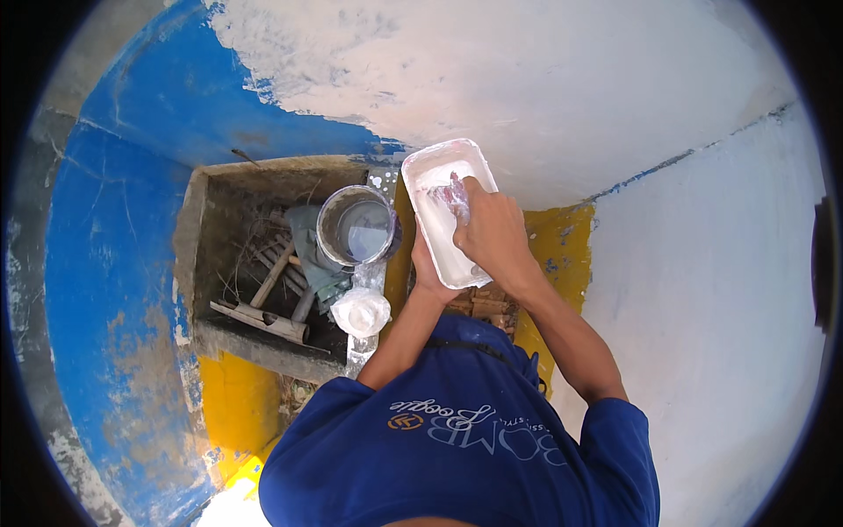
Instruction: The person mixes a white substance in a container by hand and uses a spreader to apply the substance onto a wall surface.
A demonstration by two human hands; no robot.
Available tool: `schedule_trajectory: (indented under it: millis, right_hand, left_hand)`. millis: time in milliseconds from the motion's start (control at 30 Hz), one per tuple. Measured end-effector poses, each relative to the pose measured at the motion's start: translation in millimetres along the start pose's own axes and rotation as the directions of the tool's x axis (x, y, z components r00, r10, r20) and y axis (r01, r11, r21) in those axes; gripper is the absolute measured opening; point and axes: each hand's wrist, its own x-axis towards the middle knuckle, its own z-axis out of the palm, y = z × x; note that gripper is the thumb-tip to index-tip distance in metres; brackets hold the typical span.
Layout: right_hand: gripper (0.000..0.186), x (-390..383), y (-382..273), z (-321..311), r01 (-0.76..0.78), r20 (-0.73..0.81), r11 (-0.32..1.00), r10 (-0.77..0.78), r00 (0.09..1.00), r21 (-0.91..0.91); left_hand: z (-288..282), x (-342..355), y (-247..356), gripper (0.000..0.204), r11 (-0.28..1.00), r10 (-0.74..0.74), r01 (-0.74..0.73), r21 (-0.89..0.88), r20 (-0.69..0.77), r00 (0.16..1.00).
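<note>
My left hand (427, 266) grips a white rectangular tray (419, 213) by its near left side, with part of the fingers hidden beneath it. White paste (445, 173) lies in the tray's far end. My right hand (496, 230) reaches over the tray's right rim, fingers closed round a purplish thing smeared with white (457, 195); its kind cannot be made out. It touches the paste. Left of the tray, a round bucket (332, 230) of greyish liquid stands on the ledge. Nearer me sits a bag of white powder or paste (361, 313).
A concrete trough (263, 349) at left holds bamboo pieces (268, 321), twigs and a grey-green cloth (307, 230). Walls close in ahead and on both sides: blue paint (114, 237) at left, a whitened wall (702, 263) at right. Yellow paint (566, 255) covers the lower wall.
</note>
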Motion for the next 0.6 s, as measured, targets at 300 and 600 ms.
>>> schedule_trajectory:
  millis: [300,600]
  right_hand:
    - [0.034,4,-7,-1,0.027,-0.054,1.0,-0.026,0.998,0.007]
    - [0.029,9,-11,-7,-0.034,-0.076,0.995,0.042,0.996,0.096]
  left_hand:
    - [3,5,5,0.064,0.999,0.035,-0.037,0.032,0.072,0.997]
    - [6,5,7,0.065,0.998,0.035,-0.039,0.058,0.064,0.997]
